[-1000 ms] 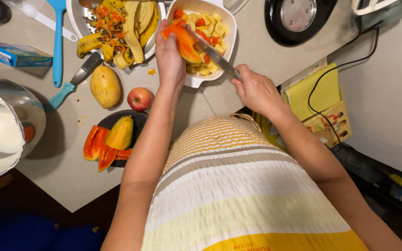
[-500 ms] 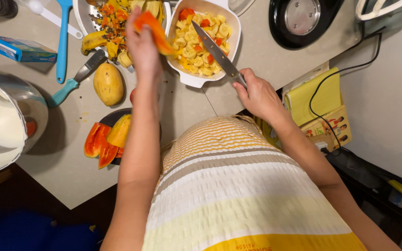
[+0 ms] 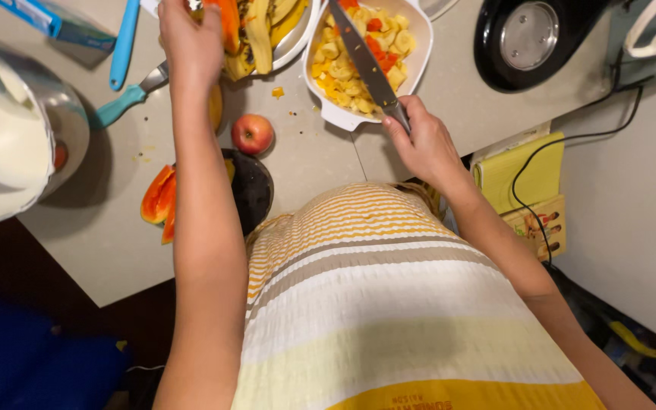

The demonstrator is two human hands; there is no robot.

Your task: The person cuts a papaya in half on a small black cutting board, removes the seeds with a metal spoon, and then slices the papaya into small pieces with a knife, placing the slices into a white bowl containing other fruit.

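Pale kitchen counter [image 3: 320, 163], seen from above. White dish [image 3: 333, 114] of cut yellow and red fruit sits at the far edge. Right hand [image 3: 427, 144], just at the near rim of the dish, fingers wrapped tight on a knife [image 3: 362, 57], blade over the fruit. Left hand [image 3: 190, 42], left of the dish, fingers closed on an orange papaya peel [image 3: 229, 23] above a plate of peelings [image 3: 286, 38]. Red apple [image 3: 253, 134] near-left of the dish.
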